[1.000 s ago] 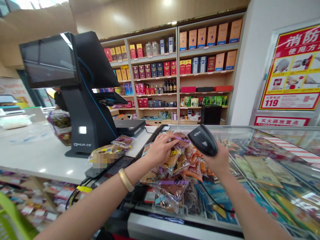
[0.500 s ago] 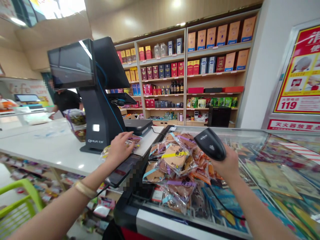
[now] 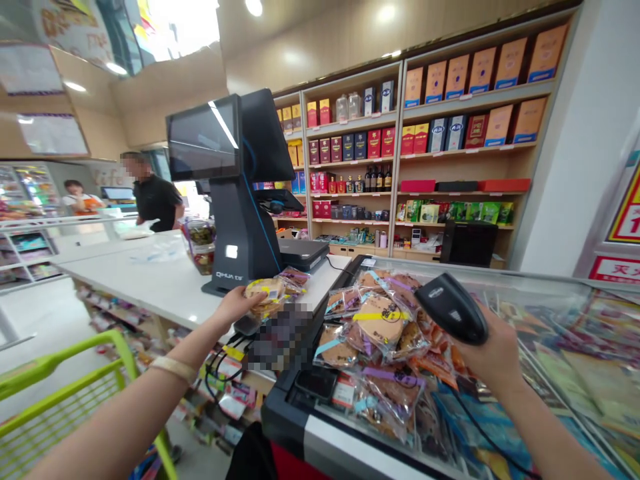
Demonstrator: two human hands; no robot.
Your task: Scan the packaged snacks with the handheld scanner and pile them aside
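At the counter's near edge, my left hand (image 3: pixel 237 303) grips a clear-wrapped biscuit packet (image 3: pixel 270 292) with a yellow strip, thumb on top. Another wrapped packet with a purple strip (image 3: pixel 295 275) lies just behind it. My right hand (image 3: pixel 497 347) is closed around the handle of a black barcode scanner (image 3: pixel 453 310), its head pointing left over the glass-topped case. Beside the scanner is a pile of wrapped round biscuits (image 3: pixel 381 321) with yellow, blue and purple strips. Small orange packets (image 3: pixel 440 363) lie at the pile's right side, below the scanner.
A black checkout terminal (image 3: pixel 250 233) stands on the white counter (image 3: pixel 135 280), with a clear tub (image 3: pixel 200 247) behind it. A green shopping basket or cart (image 3: pixel 75 393) is at lower left. Boxes fill the back shelves (image 3: pixel 400 140). Two people are at the far left.
My view has swung left. My left hand, earlier spread over the packets by the terminal, now grips the yellow-strip packet nearer me. My right hand still holds the scanner over the case.
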